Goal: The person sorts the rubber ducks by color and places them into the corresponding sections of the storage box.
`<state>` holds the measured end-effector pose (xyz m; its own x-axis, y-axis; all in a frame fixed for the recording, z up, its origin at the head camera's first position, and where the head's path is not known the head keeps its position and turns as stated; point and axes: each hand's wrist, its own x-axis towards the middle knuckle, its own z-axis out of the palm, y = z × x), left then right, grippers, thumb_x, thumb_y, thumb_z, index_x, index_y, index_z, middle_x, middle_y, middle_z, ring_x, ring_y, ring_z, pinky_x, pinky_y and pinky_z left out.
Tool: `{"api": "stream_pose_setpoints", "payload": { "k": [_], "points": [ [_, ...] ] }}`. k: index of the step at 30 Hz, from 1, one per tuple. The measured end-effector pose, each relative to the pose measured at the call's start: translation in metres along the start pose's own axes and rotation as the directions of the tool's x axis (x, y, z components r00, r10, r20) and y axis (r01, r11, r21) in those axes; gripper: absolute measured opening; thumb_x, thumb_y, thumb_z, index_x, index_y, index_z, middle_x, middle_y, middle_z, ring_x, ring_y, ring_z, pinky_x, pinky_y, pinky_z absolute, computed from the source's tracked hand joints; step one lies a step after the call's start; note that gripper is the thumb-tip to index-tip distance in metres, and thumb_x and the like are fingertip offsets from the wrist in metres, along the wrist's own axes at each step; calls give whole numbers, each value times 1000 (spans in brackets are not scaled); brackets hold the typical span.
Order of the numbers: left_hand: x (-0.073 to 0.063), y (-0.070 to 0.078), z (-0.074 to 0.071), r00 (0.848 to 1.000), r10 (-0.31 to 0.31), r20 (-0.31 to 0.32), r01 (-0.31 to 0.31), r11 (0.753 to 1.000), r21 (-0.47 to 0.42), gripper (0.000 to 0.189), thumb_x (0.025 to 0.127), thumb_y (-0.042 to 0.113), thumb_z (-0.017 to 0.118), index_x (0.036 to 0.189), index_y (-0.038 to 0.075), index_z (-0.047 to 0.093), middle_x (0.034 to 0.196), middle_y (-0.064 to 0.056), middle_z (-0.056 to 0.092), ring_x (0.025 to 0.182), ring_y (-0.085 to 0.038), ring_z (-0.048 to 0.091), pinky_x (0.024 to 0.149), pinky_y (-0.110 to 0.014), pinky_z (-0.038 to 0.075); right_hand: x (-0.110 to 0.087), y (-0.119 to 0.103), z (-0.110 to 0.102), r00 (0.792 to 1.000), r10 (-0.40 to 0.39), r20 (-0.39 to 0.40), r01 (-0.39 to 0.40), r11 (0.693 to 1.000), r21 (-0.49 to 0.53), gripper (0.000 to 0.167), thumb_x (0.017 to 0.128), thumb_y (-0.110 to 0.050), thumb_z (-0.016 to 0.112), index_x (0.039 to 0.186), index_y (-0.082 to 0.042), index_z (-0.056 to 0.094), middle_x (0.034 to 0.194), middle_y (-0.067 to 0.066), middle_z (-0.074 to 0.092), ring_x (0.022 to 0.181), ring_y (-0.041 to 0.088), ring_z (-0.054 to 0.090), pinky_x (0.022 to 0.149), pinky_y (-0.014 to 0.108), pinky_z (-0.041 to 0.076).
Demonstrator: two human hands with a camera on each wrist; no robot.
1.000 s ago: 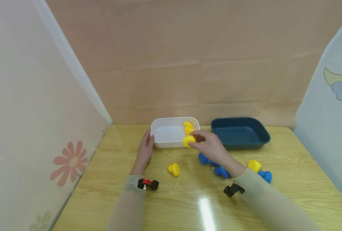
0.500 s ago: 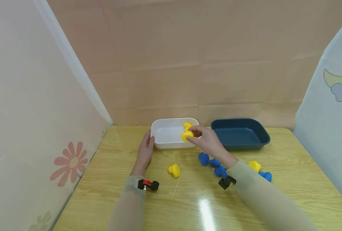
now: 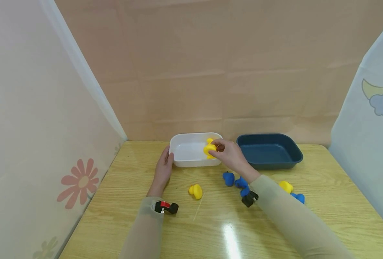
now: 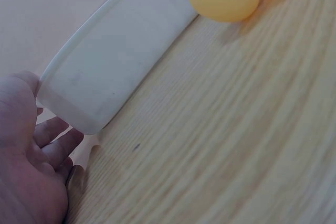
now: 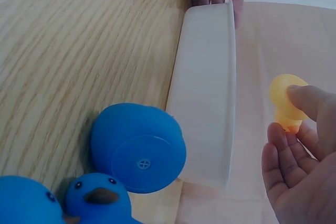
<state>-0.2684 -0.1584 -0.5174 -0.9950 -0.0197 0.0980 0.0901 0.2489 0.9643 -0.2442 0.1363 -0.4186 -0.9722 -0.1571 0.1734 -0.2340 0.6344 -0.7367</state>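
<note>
My right hand [image 3: 232, 157] pinches a yellow rubber duck [image 3: 209, 149] between thumb and fingers over the right end of a white tub [image 3: 187, 163]. In the right wrist view, the held duck [image 5: 285, 94] shows above rim level. Other yellow ducks lie in the tub's right end, partly hidden by the held one and the fingers. My left hand [image 3: 163, 168] holds the tub's left end, thumb at the rim; the left wrist view has its fingers [image 4: 62, 148] round the corner. One yellow duck [image 3: 196, 191] lies on the table in front of the tub.
A dark blue tub [image 3: 269, 153] stands right of the white one. Several blue ducks [image 3: 228, 178] lie below my right forearm. Farther right are a yellow duck [image 3: 286, 186] and a blue duck [image 3: 298, 197]. A brown backdrop [image 3: 191, 72] rises behind the table.
My right hand has moved slightly back and left with the yellow duck, from the white tub's front right corner to over its inside. The left hand stays on the tub.
</note>
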Motion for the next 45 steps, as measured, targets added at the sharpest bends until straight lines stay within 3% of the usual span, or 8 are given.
{"api": "stream_pose_setpoints", "payload": {
  "k": [13, 21, 30, 39, 45],
  "points": [
    [-1, -1, 1, 1000, -9, -6, 9, 1000, 17, 54, 121, 38, 47, 172, 23, 40, 174, -3, 44, 160, -25, 40, 130, -48, 35, 15, 11, 11, 1000, 24, 3, -24, 1000, -1, 40, 101, -26, 86, 134, -5, 75, 115, 11, 75, 101, 28, 67, 76, 35, 60],
    [-1, -1, 3, 1000, -4, -8, 5, 1000, 20, 55, 121, 38, 46, 173, 20, 39, 175, -5, 42, 161, -26, 39, 131, -48, 34, 20, 18, 14, 999, 37, -1, -37, 999, -12, 43, 102, -29, 84, 137, -7, 75, 126, 12, 75, 114, 31, 67, 87, 43, 62],
    [-2, -2, 2, 1000, -4, -12, 4, 1000, 22, 55, 121, 38, 47, 172, 19, 40, 174, -5, 43, 160, -26, 40, 130, -48, 35, 25, 23, 20, 999, 31, 28, -30, 999, -44, 44, 102, -30, 84, 139, -9, 74, 131, 11, 73, 120, 33, 65, 92, 46, 60],
    [-2, 0, 2, 1000, -1, -11, 1, 1000, 31, 57, 121, 40, 47, 173, 19, 39, 175, -7, 42, 161, -28, 38, 131, -50, 34, 25, 23, 23, 998, 27, 51, -24, 998, -65, 53, 102, -35, 83, 146, -8, 71, 145, 10, 70, 131, 35, 64, 107, 54, 56],
    [-1, 0, 2, 1000, -10, -15, 10, 999, 36, 57, 121, 40, 46, 173, 20, 38, 176, -6, 41, 161, -27, 38, 130, -49, 34, 23, 20, 23, 998, 39, 41, -36, 998, -55, 53, 101, -34, 84, 146, -8, 71, 145, 11, 69, 132, 36, 63, 110, 55, 55]
  ]
}}
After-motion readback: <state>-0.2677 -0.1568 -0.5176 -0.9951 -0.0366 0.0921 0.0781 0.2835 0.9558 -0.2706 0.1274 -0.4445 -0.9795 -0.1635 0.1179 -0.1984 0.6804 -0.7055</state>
